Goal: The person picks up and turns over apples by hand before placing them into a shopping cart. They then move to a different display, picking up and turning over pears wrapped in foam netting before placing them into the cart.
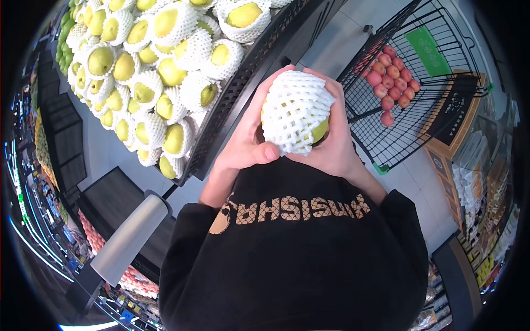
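Both of my hands are wrapped round one yellow-green fruit [298, 113] in a white foam net, held up in front of my chest. My left hand [245, 132] grips it from the left side, with the thumb across its lower edge. On the right side, my right hand [341, 129] curls round it, and its fingers are partly hidden behind the fruit. The net covers most of the fruit, and some green skin shows at the lower right.
A black-edged display [221, 105] of netted yellow fruit fills the upper left. At the upper right stands a wire shopping cart [408, 135] holding several red apples [388, 83]. A wooden-framed sign [454, 113] is beside it. A grey cylinder [130, 237] is at the lower left.
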Action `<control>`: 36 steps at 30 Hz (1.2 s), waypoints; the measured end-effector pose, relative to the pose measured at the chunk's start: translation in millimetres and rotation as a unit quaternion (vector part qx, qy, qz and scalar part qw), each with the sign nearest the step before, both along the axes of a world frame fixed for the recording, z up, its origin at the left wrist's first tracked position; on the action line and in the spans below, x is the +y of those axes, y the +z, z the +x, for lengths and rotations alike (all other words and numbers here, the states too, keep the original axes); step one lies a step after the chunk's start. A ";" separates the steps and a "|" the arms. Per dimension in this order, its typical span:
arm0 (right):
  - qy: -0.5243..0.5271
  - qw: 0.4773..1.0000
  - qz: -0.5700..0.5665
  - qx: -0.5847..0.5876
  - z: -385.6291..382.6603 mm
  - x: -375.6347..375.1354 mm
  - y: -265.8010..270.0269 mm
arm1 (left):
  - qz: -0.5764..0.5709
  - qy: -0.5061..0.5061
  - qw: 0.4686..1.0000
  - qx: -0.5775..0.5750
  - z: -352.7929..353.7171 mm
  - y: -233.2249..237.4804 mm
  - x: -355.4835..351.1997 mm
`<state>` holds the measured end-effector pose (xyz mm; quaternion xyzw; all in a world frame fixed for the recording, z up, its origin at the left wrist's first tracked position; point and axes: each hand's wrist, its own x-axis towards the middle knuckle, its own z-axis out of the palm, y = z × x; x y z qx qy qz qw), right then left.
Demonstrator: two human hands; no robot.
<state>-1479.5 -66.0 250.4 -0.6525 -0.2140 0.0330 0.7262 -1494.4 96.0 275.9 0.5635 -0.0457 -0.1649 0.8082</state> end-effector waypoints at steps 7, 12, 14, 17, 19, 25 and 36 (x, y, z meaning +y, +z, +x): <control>0.049 0.987 0.064 0.136 -2.8 -0.5 -1.3 | 0.012 0.086 0.996 0.003 -2.3 -1.2 -5.5; 0.097 0.980 0.096 0.142 1.6 -8.7 -14.0 | 0.193 0.099 0.974 -0.060 -2.0 -8.4 -11.7; 0.100 0.968 0.144 0.183 -1.5 -12.5 -12.7 | 0.165 0.110 0.978 -0.058 0.0 -7.8 -16.2; 0.122 0.950 0.197 0.209 -8.1 -21.4 -24.8 | 0.272 0.085 0.950 -0.124 4.4 -6.1 -20.9; 0.090 0.945 0.226 0.217 -14.7 -24.0 -33.3 | 0.319 0.057 0.936 -0.140 9.0 -4.8 -28.6; 0.002 0.879 0.368 0.303 -27.7 -51.2 -68.7 | 0.402 -0.104 0.888 -0.198 30.8 -20.6 -71.4; -0.261 0.715 0.510 0.400 -52.4 -169.7 -126.5 | 0.401 -0.350 0.831 -0.160 68.8 -123.1 -230.4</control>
